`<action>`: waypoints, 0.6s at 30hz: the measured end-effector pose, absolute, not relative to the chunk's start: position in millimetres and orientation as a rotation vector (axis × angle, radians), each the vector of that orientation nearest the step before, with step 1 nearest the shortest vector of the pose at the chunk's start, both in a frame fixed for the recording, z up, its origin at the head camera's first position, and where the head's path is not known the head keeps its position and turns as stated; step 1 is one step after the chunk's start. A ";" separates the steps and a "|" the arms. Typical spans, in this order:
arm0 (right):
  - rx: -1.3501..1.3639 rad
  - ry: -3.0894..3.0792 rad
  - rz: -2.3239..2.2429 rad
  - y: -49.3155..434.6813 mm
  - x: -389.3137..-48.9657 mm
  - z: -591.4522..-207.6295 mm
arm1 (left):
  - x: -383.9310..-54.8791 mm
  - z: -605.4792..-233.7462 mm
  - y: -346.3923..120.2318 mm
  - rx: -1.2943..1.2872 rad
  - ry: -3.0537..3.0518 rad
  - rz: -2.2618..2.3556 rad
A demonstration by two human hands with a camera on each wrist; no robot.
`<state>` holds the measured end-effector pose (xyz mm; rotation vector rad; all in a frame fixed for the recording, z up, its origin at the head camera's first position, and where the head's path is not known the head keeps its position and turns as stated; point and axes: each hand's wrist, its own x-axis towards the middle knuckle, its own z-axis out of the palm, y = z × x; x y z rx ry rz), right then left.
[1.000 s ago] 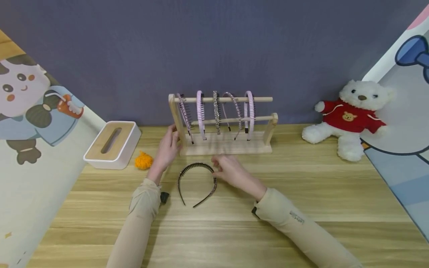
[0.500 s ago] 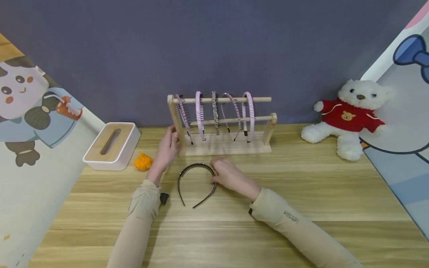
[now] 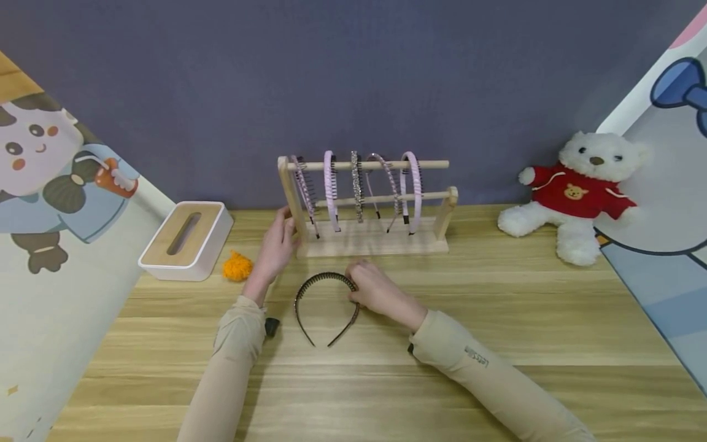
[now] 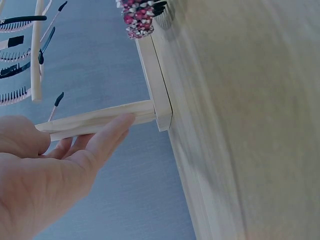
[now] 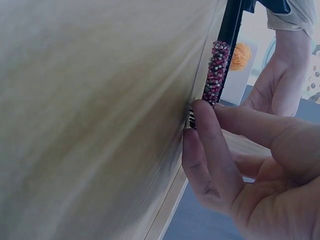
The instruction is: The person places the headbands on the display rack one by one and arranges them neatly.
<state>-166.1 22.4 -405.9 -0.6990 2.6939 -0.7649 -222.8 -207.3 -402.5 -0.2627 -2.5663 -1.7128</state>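
Observation:
A dark toothed headband (image 3: 327, 275), set with pink and silver beads (image 5: 217, 67), is low over the table in front of the wooden rack. My right hand (image 3: 378, 288) pinches its right side between thumb and fingers; the fingertips cover part of the band. My left hand (image 3: 276, 245) holds the left post (image 4: 100, 117) of the rack, thumb on one side and fingers on the other. From the rack's upper rod (image 3: 393, 164) hang several headbands: pink beaded ones, pale pink wrapped ones (image 3: 330, 190) and a silver glittery one (image 3: 356, 187).
Left of the rack stand a white tissue box (image 3: 185, 242) with a wooden lid and an orange fluffy ball (image 3: 237, 266). On the right sits a white teddy bear (image 3: 574, 190) in a red top. A dark blue wall (image 3: 353, 80) rises behind the table.
My right hand has shifted slightly left, its fingers closing on the headband's side. The headband has turned a little, its tips moving right and toward me. My left hand stays on the post.

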 end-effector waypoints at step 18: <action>-0.519 2.616 -0.959 37.5 -163.0 -391.7 | -222.3 -403.0 -208.0 -0.279 -2.560 -1.698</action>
